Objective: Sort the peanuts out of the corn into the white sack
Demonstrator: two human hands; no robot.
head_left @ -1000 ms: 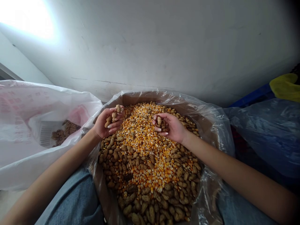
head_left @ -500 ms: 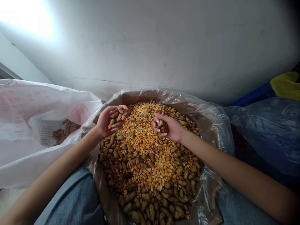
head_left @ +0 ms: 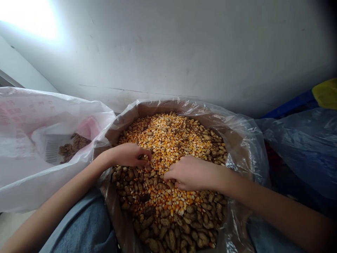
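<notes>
A box lined with clear plastic [head_left: 244, 140] holds yellow corn kernels [head_left: 168, 140] mixed with unshelled peanuts [head_left: 171, 235]. My left hand [head_left: 133, 155] reaches palm down over the left part of the heap, fingers curled at the surface; what they may grip is hidden. Across from it, my right hand [head_left: 191, 173] is low over the middle, its fingertips bent down at the peanuts and kernels. Whether anything is in its grasp cannot be seen. A gap of kernels separates the two hands.
On the left lies an open white plastic bag [head_left: 23, 140] with peanuts [head_left: 73, 146] inside. A bluish plastic bag [head_left: 308, 140] and a yellow item [head_left: 326, 94] are at the right. Behind the box rises a pale wall [head_left: 168, 49].
Both hands have turned palm down and come lower and nearer to me onto the heap. The peanuts that showed in each hand before are no longer visible there.
</notes>
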